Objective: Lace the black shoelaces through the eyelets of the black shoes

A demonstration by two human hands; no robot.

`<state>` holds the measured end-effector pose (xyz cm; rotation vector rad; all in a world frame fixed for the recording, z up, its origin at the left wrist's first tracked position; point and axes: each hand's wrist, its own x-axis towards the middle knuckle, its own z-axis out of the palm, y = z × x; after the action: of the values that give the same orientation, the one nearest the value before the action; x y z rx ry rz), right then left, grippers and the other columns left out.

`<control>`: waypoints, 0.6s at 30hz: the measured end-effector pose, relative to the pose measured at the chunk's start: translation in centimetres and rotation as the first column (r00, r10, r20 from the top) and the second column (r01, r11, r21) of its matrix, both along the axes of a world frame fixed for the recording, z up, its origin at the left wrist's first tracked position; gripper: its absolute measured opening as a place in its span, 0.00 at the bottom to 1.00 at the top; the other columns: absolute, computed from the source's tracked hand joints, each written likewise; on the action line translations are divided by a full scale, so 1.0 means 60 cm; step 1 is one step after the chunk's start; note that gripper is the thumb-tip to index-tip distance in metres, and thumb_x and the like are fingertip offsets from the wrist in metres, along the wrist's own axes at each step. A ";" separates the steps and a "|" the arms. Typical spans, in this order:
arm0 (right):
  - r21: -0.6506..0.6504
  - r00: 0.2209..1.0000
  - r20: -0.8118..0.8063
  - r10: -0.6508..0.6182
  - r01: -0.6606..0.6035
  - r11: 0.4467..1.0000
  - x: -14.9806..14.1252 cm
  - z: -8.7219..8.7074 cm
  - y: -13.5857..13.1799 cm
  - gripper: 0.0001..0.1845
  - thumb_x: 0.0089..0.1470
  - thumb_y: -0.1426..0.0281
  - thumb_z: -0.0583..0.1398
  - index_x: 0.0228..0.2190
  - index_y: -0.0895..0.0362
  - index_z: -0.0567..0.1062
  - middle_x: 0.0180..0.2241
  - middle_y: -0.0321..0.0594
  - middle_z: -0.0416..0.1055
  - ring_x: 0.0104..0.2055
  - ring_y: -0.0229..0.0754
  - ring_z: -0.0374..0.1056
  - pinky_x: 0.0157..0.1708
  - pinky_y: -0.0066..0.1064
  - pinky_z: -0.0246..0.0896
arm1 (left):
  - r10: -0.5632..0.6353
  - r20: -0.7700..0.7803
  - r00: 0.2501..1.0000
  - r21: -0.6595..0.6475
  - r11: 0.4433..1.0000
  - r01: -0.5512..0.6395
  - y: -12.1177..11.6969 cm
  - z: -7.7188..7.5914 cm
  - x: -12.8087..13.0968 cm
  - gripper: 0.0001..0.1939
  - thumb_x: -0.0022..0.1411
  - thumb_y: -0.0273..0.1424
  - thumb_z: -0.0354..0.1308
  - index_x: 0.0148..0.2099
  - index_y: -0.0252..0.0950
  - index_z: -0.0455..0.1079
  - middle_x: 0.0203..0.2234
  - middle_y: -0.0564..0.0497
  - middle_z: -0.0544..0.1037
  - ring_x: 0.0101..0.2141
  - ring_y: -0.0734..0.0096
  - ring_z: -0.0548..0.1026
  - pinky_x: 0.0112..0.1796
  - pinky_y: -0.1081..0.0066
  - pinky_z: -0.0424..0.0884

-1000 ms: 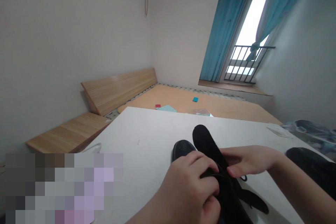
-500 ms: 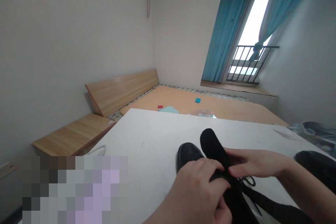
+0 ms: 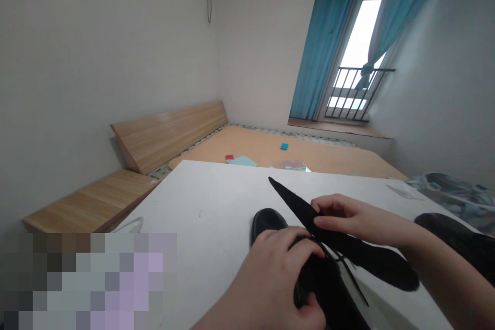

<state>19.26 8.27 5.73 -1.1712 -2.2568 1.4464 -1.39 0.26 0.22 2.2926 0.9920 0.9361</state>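
Over the white table (image 3: 216,201), here's the black insole (image 3: 371,257) running four-to-ten o'clock, narrow tip at ten, right hand (image 3: 348,216) pinching it thumb-low, left hand's (image 3: 280,265) grip curled round the black shoe (image 3: 328,289).

Left hand (image 3: 284,268) curled palm-down; right hand (image 3: 356,219) turned inward, pinching.

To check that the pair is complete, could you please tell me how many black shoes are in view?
2. One black shoe is in the left hand; the second shoe is at the far right, cut off by the picture's edge. Others could be hidden.
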 end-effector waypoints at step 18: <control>0.136 0.904 0.364 -0.226 0.189 0.973 0.109 -0.014 -0.191 0.21 0.55 0.51 0.58 0.47 0.45 0.76 0.42 0.39 0.77 0.40 0.53 0.73 0.35 0.35 0.71 | -0.042 -0.019 0.999 -0.240 0.970 0.036 0.011 0.035 -0.019 0.24 0.50 0.23 0.51 0.51 0.42 0.67 0.46 0.51 0.74 0.45 0.61 0.72 0.48 0.62 0.68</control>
<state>25.82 -3.17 4.90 -1.7228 -2.3118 1.0907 -2.54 0.92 2.32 2.1173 1.0072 0.7311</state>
